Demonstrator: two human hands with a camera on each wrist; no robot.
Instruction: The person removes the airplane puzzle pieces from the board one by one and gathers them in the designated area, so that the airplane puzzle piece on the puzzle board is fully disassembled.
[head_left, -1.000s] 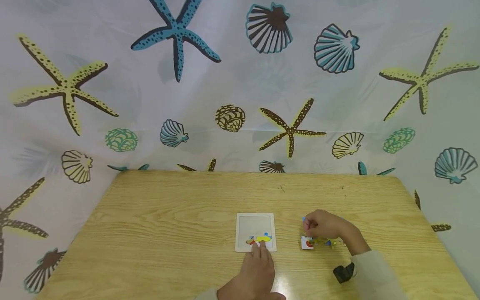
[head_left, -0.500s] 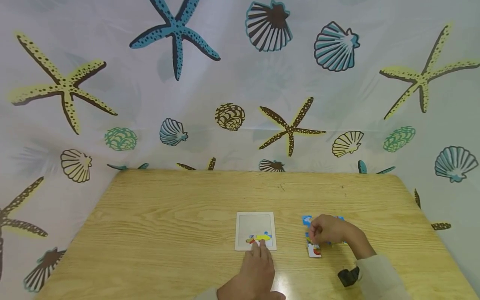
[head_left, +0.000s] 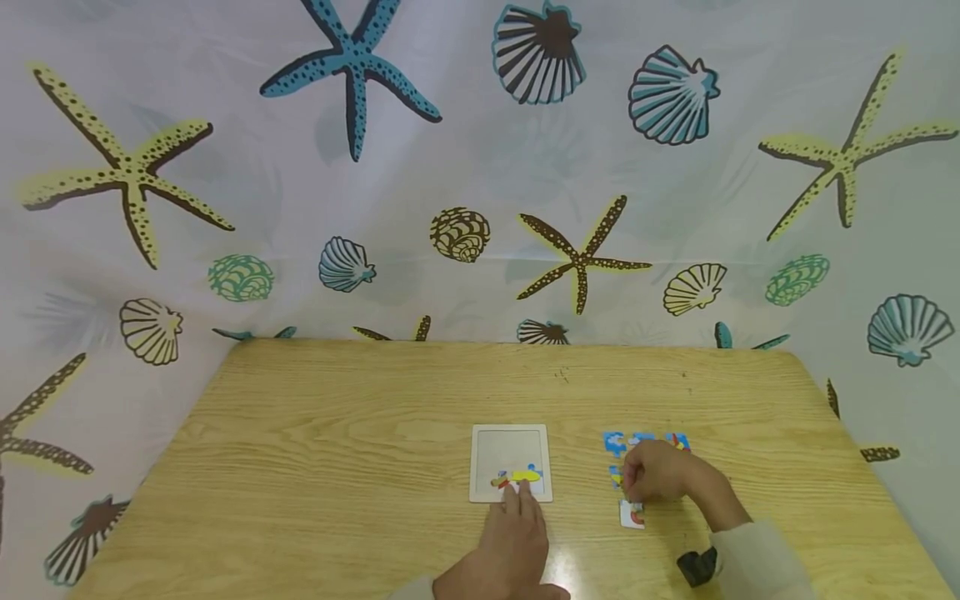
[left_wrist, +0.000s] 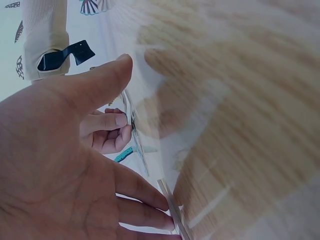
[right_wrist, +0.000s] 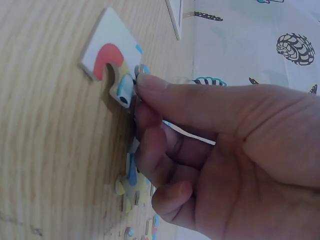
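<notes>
My right hand (head_left: 662, 472) pinches a jigsaw puzzle piece (right_wrist: 116, 39) between thumb and index finger. It is white with a red arc and a small eye, held by the tabbed edge, and shows tilted in the right wrist view. Under the hand lie several other jigsaw pieces, partly hidden. My left hand (head_left: 513, 533) lies with straight fingers over the near edge of a square puzzle tray (head_left: 474, 458). Its fingertips rest beside a few fitted pieces (head_left: 528, 476) with yellow, red and blue on them. In the left wrist view, the fingers touch the tray's edge (left_wrist: 176, 212).
Blue loose jigsaw pieces (head_left: 613, 442) lie in a row behind the right hand. A black strap mount (head_left: 697, 567) hangs at the right sleeve. The wooden table (head_left: 337, 442) ends at a cloth backdrop (head_left: 420, 167) printed with starfish and shells.
My right hand has moved a little right and nearer with the white-and-red jigsaw piece, baring the blue pieces behind it. My left hand has stayed on the tray.
</notes>
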